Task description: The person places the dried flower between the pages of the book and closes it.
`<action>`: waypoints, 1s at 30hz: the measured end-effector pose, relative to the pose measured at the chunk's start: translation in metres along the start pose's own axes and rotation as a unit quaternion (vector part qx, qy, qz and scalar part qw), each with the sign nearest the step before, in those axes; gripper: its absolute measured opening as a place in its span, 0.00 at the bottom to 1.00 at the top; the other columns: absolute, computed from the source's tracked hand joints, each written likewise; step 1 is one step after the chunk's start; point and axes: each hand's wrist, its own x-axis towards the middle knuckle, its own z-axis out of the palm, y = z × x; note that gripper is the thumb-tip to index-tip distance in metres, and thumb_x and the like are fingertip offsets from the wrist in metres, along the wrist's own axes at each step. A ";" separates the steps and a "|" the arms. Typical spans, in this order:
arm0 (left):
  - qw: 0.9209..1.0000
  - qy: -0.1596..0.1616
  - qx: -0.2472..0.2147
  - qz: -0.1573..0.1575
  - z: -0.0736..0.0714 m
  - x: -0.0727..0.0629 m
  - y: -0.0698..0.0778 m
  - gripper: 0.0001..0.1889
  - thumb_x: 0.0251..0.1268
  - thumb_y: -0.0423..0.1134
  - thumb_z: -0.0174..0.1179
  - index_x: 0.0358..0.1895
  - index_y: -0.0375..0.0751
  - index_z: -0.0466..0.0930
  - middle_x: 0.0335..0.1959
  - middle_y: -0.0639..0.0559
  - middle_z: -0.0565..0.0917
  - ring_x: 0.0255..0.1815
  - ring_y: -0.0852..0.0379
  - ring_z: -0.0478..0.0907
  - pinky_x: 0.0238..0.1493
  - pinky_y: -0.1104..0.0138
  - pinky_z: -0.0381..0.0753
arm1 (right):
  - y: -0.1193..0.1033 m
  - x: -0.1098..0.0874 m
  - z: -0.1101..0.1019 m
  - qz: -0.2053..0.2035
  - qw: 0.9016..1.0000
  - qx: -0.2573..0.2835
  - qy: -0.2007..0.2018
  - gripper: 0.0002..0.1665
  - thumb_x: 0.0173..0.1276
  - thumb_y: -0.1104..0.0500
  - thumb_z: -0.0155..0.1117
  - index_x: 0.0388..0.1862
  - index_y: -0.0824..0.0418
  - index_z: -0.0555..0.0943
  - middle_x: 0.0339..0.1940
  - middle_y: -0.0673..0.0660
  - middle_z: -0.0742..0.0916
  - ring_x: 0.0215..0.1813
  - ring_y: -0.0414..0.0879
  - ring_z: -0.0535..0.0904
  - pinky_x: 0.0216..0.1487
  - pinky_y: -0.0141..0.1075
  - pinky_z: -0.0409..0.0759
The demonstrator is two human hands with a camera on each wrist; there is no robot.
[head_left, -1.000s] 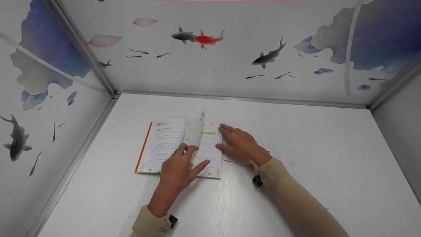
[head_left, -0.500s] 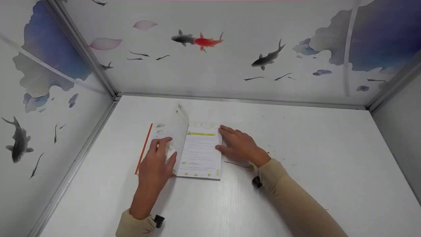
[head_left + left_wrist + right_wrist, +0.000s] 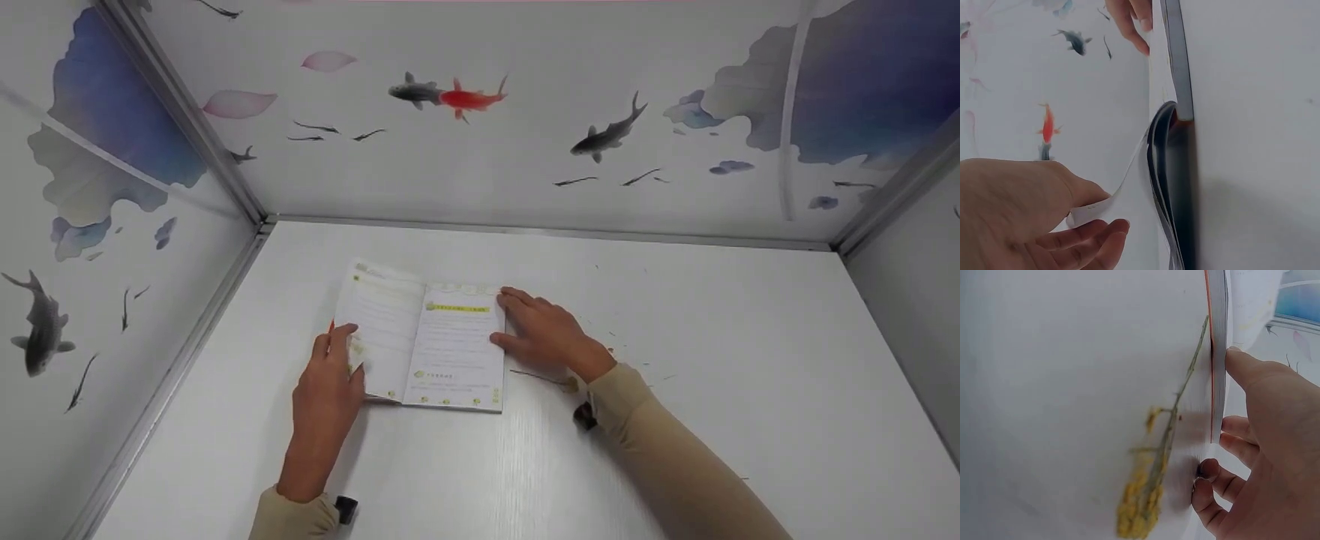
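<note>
An open book (image 3: 459, 352) with printed pages and yellow-green decorations lies on the white table. Between thumb and fingers, my left hand (image 3: 321, 401) pinches a page (image 3: 1095, 211) at its outer edge, holding it raised over the book's left side. The page curves up from the spine in the left wrist view. My right hand (image 3: 551, 335) rests at the book's right edge, its thumb (image 3: 1241, 363) touching the page and its other fingers against the page edges and table. A dried sprig with yellow flowers (image 3: 1154, 455) lies beside the book, near the right wrist.
Small dark bits and crumbs are scattered on the table (image 3: 675, 315) right of the book. Printed wall panels (image 3: 480, 165) with fish and petals enclose the back and sides, meeting the table at metal rails (image 3: 570, 235).
My left hand has moved left, carrying the page across from the right side to the left. The right-hand page is now uncovered. The right hand has stayed at the book's edge.
</note>
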 end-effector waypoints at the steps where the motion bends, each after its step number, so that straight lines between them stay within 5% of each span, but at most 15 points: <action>1: 1.000 -0.005 0.001 -0.003 0.001 0.000 -0.003 0.35 0.64 0.22 0.71 0.73 0.40 0.72 0.62 0.30 0.80 0.44 0.35 0.89 0.32 0.48 0.88 | 0.000 0.000 0.000 0.000 1.000 0.000 0.000 0.49 0.82 0.29 0.56 0.90 0.52 0.58 0.92 0.49 0.62 0.86 0.55 0.69 0.79 0.57 0.74; 16: 0.998 -0.050 0.024 -0.040 0.012 0.003 -0.023 0.21 0.72 0.23 0.65 0.65 0.33 0.79 0.58 0.27 0.85 0.58 0.32 0.87 0.48 0.44 0.90 | 0.001 -0.002 -0.001 -0.004 1.000 0.005 0.003 0.48 0.82 0.30 0.56 0.89 0.53 0.60 0.91 0.50 0.63 0.84 0.57 0.70 0.78 0.58 0.74; 20: 0.997 -0.012 0.073 0.005 0.019 0.003 -0.019 0.19 0.68 0.20 0.66 0.60 0.32 0.84 0.62 0.24 0.81 0.61 0.27 0.83 0.50 0.39 0.87 | 0.002 -0.002 0.000 0.002 1.000 0.005 0.001 0.48 0.82 0.29 0.55 0.90 0.51 0.59 0.92 0.49 0.62 0.85 0.56 0.69 0.79 0.58 0.73; 24: 0.990 0.029 0.101 0.091 0.029 0.004 -0.010 0.22 0.64 0.17 0.68 0.60 0.35 0.86 0.71 0.25 0.78 0.72 0.26 0.77 0.60 0.34 0.82 | 0.001 -0.002 0.001 0.009 1.000 0.005 0.001 0.48 0.82 0.28 0.54 0.90 0.49 0.59 0.92 0.47 0.61 0.85 0.56 0.69 0.79 0.57 0.73; 28: 0.979 0.008 0.096 0.180 0.038 0.005 0.004 0.30 0.60 0.18 0.72 0.65 0.44 0.85 0.75 0.34 0.79 0.77 0.36 0.76 0.67 0.39 0.82 | 0.000 -0.002 0.002 0.010 1.000 0.005 0.000 0.48 0.82 0.28 0.54 0.90 0.49 0.58 0.92 0.46 0.61 0.85 0.55 0.69 0.79 0.57 0.73; 30: 0.977 -0.008 0.083 0.198 0.042 0.005 0.011 0.31 0.60 0.18 0.73 0.65 0.48 0.86 0.75 0.38 0.80 0.76 0.38 0.78 0.67 0.42 0.83 | 0.000 -0.002 0.002 0.011 1.000 0.007 0.000 0.48 0.82 0.28 0.54 0.90 0.49 0.58 0.92 0.46 0.61 0.85 0.55 0.69 0.80 0.57 0.72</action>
